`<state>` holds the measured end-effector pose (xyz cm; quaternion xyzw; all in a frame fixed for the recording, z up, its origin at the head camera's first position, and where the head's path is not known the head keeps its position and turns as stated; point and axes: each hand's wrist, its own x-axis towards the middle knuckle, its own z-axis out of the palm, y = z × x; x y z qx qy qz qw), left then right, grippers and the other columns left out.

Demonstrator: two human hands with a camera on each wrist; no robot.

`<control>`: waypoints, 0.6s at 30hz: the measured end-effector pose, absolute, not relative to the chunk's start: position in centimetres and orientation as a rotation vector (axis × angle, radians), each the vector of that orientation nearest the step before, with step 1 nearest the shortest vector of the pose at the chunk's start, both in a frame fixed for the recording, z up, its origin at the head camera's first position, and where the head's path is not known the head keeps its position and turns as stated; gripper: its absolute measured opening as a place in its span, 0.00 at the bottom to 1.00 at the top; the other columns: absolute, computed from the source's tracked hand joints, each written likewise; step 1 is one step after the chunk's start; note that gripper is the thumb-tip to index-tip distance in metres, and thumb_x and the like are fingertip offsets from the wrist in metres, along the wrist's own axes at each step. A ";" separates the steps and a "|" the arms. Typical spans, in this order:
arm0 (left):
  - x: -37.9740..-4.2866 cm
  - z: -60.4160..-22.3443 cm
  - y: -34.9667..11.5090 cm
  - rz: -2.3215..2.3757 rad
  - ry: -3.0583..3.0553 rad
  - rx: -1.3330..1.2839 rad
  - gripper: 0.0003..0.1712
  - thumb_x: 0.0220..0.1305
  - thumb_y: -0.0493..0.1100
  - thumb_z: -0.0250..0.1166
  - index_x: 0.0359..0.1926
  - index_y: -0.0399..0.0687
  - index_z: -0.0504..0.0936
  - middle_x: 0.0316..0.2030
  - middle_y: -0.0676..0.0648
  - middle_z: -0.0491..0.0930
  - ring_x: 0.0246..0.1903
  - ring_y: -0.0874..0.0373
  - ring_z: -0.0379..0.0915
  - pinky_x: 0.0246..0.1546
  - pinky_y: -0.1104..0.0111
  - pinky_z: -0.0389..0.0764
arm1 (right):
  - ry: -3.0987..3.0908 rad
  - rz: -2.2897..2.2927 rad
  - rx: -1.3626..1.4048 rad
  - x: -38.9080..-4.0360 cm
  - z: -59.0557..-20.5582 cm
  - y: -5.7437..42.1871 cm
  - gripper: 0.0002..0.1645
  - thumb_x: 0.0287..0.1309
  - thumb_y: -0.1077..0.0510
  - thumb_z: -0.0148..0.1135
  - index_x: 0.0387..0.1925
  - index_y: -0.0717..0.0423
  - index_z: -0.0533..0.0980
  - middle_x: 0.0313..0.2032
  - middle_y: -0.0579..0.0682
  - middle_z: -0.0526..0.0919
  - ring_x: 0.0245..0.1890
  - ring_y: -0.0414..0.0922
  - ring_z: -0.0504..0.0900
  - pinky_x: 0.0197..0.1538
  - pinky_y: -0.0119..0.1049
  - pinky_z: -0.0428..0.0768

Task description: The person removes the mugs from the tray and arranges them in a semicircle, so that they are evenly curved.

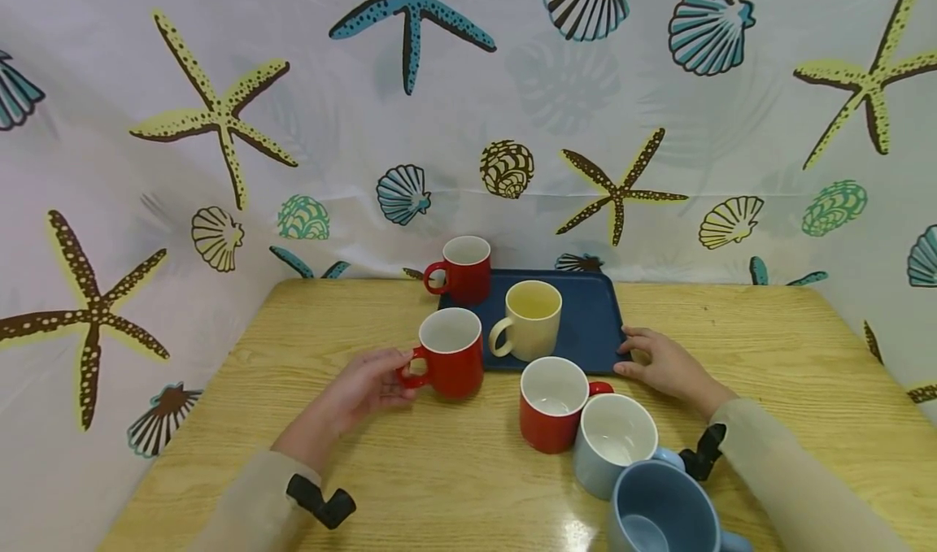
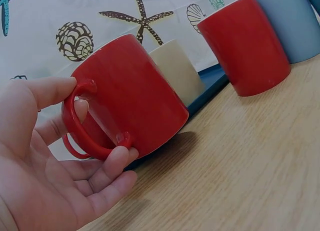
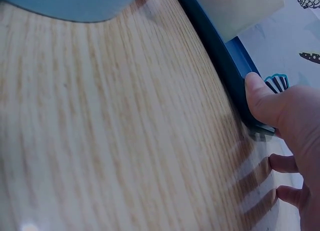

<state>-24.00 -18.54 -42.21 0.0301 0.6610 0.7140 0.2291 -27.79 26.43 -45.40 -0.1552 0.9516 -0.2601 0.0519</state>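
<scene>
My left hand [image 1: 375, 380] grips the handle of a red mug [image 2: 132, 98] with a white inside. That mug overlaps the front left corner of the dark blue tray [image 1: 586, 316] in the head view, and its shadow falls on the wood below. On the tray stand a cream mug [image 1: 533, 324] and, at its back left, another red mug [image 1: 468, 280]. My right hand [image 1: 666, 365] holds the tray's front right corner, thumb [image 3: 260, 93] on the rim and the other fingers along the right side.
In front of the tray, a third red mug [image 1: 547, 422], a light blue mug [image 1: 603, 462] and a darker blue mug [image 1: 662, 507] stand close together on the wooden table [image 1: 454, 487]. A white cloth [image 1: 468, 121] with starfish and shells hangs behind the table.
</scene>
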 end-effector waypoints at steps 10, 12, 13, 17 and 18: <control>-23.2 -42.3 -17.8 1.949 1.786 0.069 0.15 0.65 0.51 0.57 0.28 0.45 0.74 0.29 0.46 0.79 0.34 0.49 0.77 0.48 0.55 0.75 | 2.934 -0.819 -0.559 -27.9 -45.8 26.6 0.22 0.55 0.46 0.63 0.44 0.58 0.79 0.63 0.62 0.64 0.63 0.62 0.60 0.61 0.58 0.59; -23.1 -42.4 -17.6 1.942 1.785 0.086 0.15 0.65 0.51 0.57 0.28 0.45 0.74 0.28 0.46 0.79 0.33 0.50 0.76 0.48 0.55 0.75 | 2.934 -0.827 -0.559 -27.9 -45.7 26.6 0.21 0.55 0.46 0.63 0.43 0.58 0.79 0.63 0.61 0.64 0.63 0.62 0.60 0.61 0.58 0.59; -23.0 -42.5 -17.4 1.940 1.778 0.093 0.15 0.65 0.51 0.57 0.28 0.45 0.74 0.28 0.46 0.79 0.33 0.50 0.76 0.47 0.55 0.75 | 2.935 -0.825 -0.558 -27.9 -45.8 26.6 0.21 0.55 0.46 0.63 0.44 0.57 0.79 0.63 0.61 0.64 0.63 0.62 0.60 0.61 0.58 0.59; -22.8 -42.7 -17.0 1.923 1.768 0.101 0.15 0.65 0.51 0.58 0.27 0.46 0.75 0.28 0.46 0.80 0.32 0.50 0.76 0.46 0.56 0.76 | 2.930 -0.824 -0.542 -27.8 -45.8 26.6 0.21 0.55 0.46 0.64 0.44 0.57 0.79 0.63 0.61 0.64 0.63 0.62 0.60 0.61 0.58 0.59; -22.8 -42.8 -16.9 1.920 1.763 0.106 0.15 0.65 0.50 0.58 0.27 0.46 0.75 0.27 0.46 0.80 0.32 0.51 0.76 0.46 0.56 0.76 | 2.930 -0.820 -0.542 -27.8 -45.8 26.6 0.22 0.55 0.46 0.63 0.44 0.57 0.79 0.63 0.61 0.64 0.63 0.62 0.60 0.61 0.58 0.59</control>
